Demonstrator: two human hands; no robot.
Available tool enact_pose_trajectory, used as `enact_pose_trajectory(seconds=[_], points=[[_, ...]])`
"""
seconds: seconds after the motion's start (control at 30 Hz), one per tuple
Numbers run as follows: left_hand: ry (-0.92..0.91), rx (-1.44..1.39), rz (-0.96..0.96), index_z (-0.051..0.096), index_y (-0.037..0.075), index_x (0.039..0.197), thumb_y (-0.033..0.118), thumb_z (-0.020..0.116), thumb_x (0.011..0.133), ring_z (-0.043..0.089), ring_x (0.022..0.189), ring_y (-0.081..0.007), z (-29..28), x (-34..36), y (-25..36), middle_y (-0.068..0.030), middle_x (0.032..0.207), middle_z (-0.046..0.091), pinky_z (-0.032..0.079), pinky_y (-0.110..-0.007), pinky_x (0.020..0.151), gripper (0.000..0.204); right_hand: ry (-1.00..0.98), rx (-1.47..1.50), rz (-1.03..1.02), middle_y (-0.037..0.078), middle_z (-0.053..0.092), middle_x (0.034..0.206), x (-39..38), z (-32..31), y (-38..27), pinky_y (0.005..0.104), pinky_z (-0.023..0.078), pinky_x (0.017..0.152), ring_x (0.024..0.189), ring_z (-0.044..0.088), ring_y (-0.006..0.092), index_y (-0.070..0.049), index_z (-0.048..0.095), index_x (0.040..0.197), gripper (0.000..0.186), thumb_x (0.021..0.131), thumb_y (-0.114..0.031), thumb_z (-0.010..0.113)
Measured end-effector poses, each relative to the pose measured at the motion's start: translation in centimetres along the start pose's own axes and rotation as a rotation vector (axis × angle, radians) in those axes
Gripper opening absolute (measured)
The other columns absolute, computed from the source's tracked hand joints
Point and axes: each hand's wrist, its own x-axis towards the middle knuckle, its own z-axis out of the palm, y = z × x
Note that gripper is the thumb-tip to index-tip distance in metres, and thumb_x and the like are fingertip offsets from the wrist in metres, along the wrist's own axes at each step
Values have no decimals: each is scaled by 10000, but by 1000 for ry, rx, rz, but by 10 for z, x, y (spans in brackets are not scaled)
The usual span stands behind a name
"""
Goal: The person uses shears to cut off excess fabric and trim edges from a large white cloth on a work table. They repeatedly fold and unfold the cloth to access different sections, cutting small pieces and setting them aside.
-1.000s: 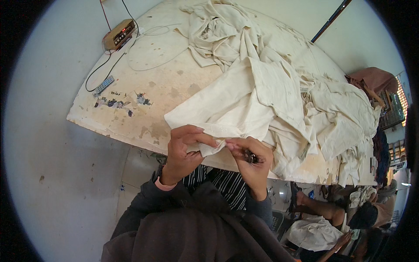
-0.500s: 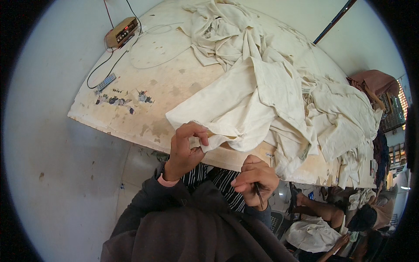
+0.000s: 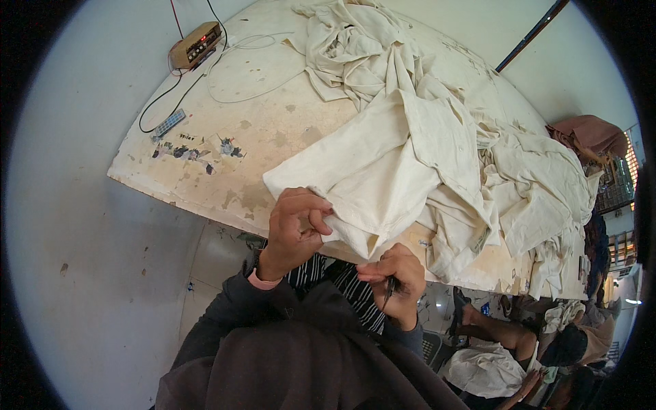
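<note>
Worktop: large cream-painted worktop (image 3: 273, 130), paint stained and chipped, front edge worn bare; scraps of dark debris near its left corner.
Cloth in hand: cream garment (image 3: 383, 178) spread flat at the front of the worktop, its near corner drawn over the front edge.
Left hand: left hand (image 3: 295, 225) at the worktop's front edge, fingers (image 3: 318, 217) clamped together on the garment's near corner.
Right hand: right hand (image 3: 395, 279) just below the edge, beside the hanging cloth; fingers curled tight round a small dark tool (image 3: 389, 287), kind too small to tell.
Pile: heap of cream cloth (image 3: 492, 157) covering the right and far half of the worktop, spilling over the right edge.
Device: tan box with a dark front panel (image 3: 197, 45) at the far left corner, wires trailing from it.
Cable: white cord (image 3: 246, 82) looped on the bare surface near the box.
Remote: small grey remote (image 3: 168, 124) near the left edge.
Floor: pale grey floor (image 3: 75, 225) to the left, faintly spotted.
Room, right: another seated person (image 3: 547, 342) low at right, white cloth on the lap; a brownish cloth (image 3: 588, 133) beyond the pile.
</note>
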Motion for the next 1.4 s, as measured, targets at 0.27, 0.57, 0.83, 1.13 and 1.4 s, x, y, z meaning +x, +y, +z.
enact_pose_trajectory(seconds=[0.27, 0.57, 0.83, 1.13, 1.4], points=[[-471, -3, 93, 725, 234, 1221, -97, 660, 640, 693, 810, -167, 4, 12, 18, 9, 1197, 694, 553, -284, 680, 672, 239, -603, -155, -4, 453, 578, 1, -16, 11, 336, 302, 548, 483, 454, 180, -76, 718, 950, 353, 635, -99, 876], [-789, -75, -266, 653, 93, 1305, -73, 694, 770, 730, 946, -226, 2, 32, 49, -99, 1302, 676, 561, -315, 786, 562, 221, -741, -243, -3, 505, 626, 26, -22, 13, 321, 350, 553, 524, 498, 182, -76, 699, 925, 329, 653, -103, 882], [-436, -370, -323, 657, 82, 1181, -7, 749, 816, 696, 851, -263, 12, 26, 46, -80, 957, 707, 521, -336, 709, 387, 273, -622, -200, -1, 525, 618, 25, -12, 12, 328, 347, 543, 524, 499, 200, -110, 703, 881, 329, 635, -143, 918], [-99, -24, 163, 738, 111, 809, -34, 776, 598, 653, 724, -226, 13, 6, 22, -38, 784, 588, 511, -319, 608, 259, 11, -358, -82, 9, 548, 626, -2, -7, 2, 318, 306, 529, 502, 469, 205, -128, 665, 764, 294, 685, -270, 910], [-99, 22, 28, 730, 105, 785, 7, 802, 602, 581, 667, -178, 9, 7, 28, -24, 759, 545, 425, -281, 568, 219, 188, -328, 98, 79, 694, 827, -1, -13, -15, 332, 378, 616, 630, 605, 211, -46, 680, 970, 294, 744, -129, 849]])
